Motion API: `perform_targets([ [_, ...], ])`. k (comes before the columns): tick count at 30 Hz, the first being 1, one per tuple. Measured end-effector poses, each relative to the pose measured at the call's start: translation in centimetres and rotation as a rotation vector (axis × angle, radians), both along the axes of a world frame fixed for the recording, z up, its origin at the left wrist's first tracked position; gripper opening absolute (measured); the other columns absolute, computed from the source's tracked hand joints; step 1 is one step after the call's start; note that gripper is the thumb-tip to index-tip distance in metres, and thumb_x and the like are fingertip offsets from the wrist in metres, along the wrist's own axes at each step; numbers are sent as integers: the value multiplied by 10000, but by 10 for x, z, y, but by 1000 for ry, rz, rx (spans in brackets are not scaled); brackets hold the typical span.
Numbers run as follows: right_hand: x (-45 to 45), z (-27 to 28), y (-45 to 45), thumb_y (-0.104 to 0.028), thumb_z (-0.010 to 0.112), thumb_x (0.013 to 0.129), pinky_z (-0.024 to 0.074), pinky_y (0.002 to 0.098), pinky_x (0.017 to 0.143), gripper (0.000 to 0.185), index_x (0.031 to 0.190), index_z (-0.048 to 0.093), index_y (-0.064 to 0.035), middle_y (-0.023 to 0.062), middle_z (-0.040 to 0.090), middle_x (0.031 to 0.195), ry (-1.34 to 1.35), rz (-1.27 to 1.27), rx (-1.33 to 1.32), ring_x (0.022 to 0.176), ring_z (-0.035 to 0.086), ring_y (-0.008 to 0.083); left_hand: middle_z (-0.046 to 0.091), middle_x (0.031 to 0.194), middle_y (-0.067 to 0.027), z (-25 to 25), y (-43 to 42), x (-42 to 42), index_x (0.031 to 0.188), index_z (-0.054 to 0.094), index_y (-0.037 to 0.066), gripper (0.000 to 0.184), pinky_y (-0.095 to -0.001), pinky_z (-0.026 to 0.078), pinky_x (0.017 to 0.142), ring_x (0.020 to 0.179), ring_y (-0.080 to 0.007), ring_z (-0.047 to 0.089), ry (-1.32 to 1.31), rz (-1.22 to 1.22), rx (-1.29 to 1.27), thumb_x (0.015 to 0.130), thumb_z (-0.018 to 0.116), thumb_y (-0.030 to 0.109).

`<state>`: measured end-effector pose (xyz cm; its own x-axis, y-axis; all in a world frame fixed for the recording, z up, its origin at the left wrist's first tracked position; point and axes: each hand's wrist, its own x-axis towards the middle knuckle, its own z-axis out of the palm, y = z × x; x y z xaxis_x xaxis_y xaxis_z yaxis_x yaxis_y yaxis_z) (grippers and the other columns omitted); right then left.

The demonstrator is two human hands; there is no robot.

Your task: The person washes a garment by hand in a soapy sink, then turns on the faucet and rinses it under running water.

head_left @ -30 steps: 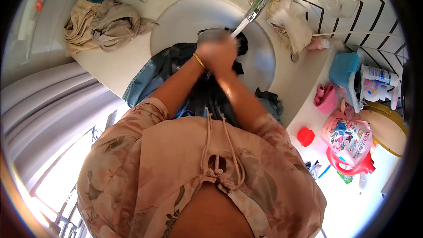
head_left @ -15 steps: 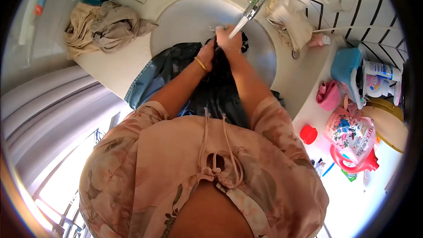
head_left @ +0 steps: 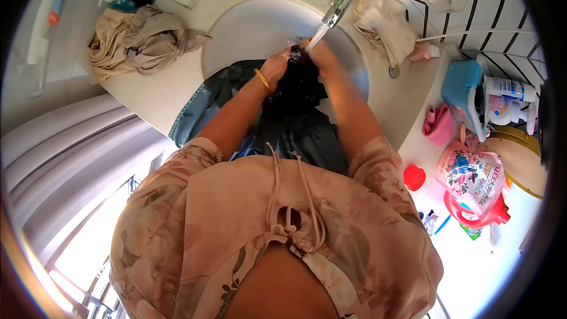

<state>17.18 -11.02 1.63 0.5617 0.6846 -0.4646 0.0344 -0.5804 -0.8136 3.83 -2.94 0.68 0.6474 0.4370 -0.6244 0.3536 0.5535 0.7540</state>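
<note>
left fingers curled onto dark wet cloth (head_left: pixel 300 82), left hand (head_left: pixel 274 71) at its left side. right hand (head_left: pixel 322 58) blurred at its far right edge; cannot tell whether fingers grip. cloth bunched between hands, in near part of round basin (head_left: pixel 236 32). water stream (head_left: pixel 317 36) from tap (head_left: pixel 345 3), far right, meeting right hand. beige cloth heap (head_left: pixel 144 38) on counter, left. pale cloth (head_left: pixel 387 26) right of tap.

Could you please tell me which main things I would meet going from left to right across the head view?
Beige cloth bundle, left hand, right hand, cream cloth, small pink bottle, blue container, white bottle with blue label.
</note>
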Motion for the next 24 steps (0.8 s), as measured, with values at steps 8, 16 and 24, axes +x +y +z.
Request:
perform_targets([
  [8,-23,88,-35,-180,709,616,420,369,820,927,1363,170,-75,209,514,1141,-378,552,328,1020,519,322,459,1059,-124,63,9,-6,1182,375,42,766,-323,421,828,993,-193,473,-260,-196,686,617,770,377],
  [16,-45,172,-15,-226,676,610,432,424,616,306,776,502,-36,173,567,697,-691,415,206,717,557,366,388,1278,-115,87,18,-50,1338,209,47,1057,-350,302,993,1196,-232,367,-447,-312,855,525,838,292],
  [24,-77,367,-24,-49,706,623,491,316,668,367,964,581,3,101,633,806,-321,137,831,711,615,215,563,1066,-93,153,-11,-40,1148,460,-1,579,-328,410,895,990,-200,526,-379,-80,884,654,742,106],
])
